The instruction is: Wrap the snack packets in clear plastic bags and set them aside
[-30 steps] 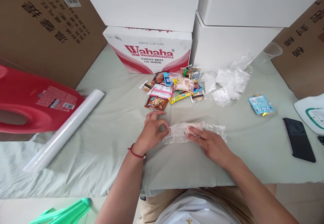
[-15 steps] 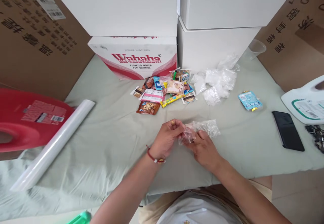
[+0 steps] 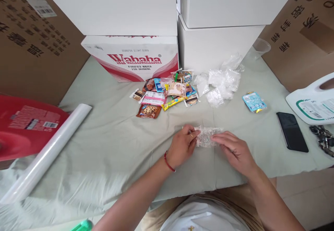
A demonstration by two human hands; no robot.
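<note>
A clear, bumpy plastic bag (image 3: 207,137), apparently bubble wrap, lies flat on the cloth in front of me. My left hand (image 3: 184,145) has its fingers curled around the left end of it. Over the right end, my right hand (image 3: 236,151) stretches its fingers out so that the tips rest on the plastic, its thumb held apart. Whether anything is inside the bag I cannot tell. Beyond it is a heap of wrapped snacks, among them a brown cookie packet (image 3: 148,111) and a yellow packet (image 3: 173,103).
Crumpled clear bags (image 3: 221,83) lie before the white boxes (image 3: 219,46). To the right are a blue packet (image 3: 254,102), a phone (image 3: 292,132), keys (image 3: 322,140) and a white jug (image 3: 313,102). At left, a plastic roll (image 3: 49,151) rests beside a red jug (image 3: 33,126).
My right hand has drawn away to the right, and the bag now lies stretched flat between my hands instead of bunched. The view has shifted slightly.
</note>
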